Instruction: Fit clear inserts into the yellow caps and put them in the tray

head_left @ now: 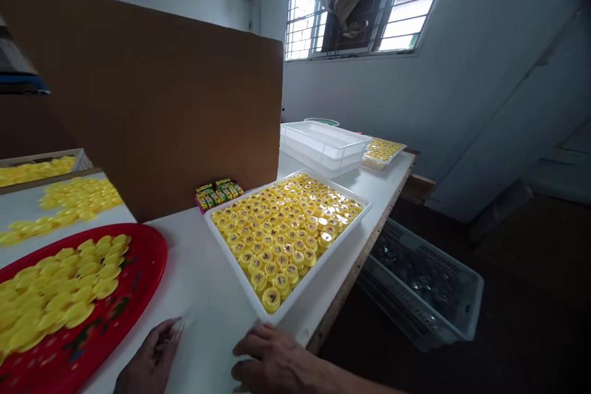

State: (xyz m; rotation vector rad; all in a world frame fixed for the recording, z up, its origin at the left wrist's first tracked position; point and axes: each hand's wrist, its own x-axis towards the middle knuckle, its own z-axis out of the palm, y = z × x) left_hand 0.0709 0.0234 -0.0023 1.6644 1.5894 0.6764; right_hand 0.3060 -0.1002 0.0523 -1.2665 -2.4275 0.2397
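At the bottom of the frame I see my right hand [277, 360] resting flat and empty against the near corner of the white rectangular plastic tray [231, 250] of yellow caps at centre. My left hand [150, 360] lies open, gripping nothing, on the white table [198, 283] beside the round red tray [143, 265] at lower left.

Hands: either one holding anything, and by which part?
Nothing is held. The left hand lies on the table beside the red tray. The right hand rests at the near corner of the white tray, not gripping it.

Beside the white tray [353, 226] of smooth matt plastic, the bench [203, 277] is showing a smooth white top. Left of that tray, the red tray [143, 271] is gleaming as glossy plastic, and behind it the brown board [152, 111] is looking matt.
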